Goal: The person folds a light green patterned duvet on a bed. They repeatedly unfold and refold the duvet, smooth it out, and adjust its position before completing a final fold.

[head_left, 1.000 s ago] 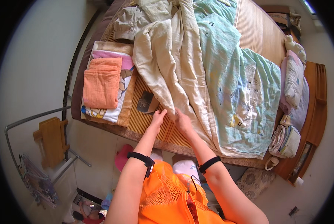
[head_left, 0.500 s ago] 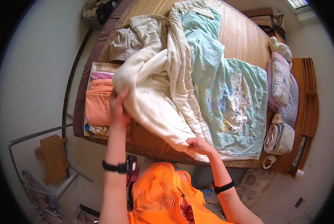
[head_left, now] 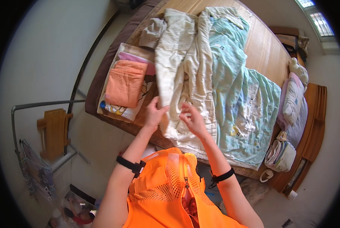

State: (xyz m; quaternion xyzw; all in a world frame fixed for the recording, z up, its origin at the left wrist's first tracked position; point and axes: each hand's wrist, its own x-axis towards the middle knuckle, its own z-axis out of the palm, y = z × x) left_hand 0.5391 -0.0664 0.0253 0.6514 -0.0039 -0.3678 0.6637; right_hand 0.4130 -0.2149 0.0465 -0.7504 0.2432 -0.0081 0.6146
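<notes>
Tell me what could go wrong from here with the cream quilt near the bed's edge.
1. The cream quilted blanket lies bunched, and the left hand and right hand grip only its near edge, so a pull may drag it unevenly or off the bed.
2. It overlaps the light blue printed cover, which could shift along.
3. The folded orange towel stack sits close and might get knocked.

One bed with a woven bamboo mat [head_left: 261,49] carries two spread covers: one cream-coloured quilt [head_left: 185,64] and one pale blue printed blanket [head_left: 246,98]. One stack of folded linen topped by one orange towel [head_left: 125,83] lies at its left edge, and two pillows [head_left: 293,102] lie at its right. One wooden folding chair [head_left: 55,131] and one grey metal rack [head_left: 33,106] stand on the floor.
</notes>
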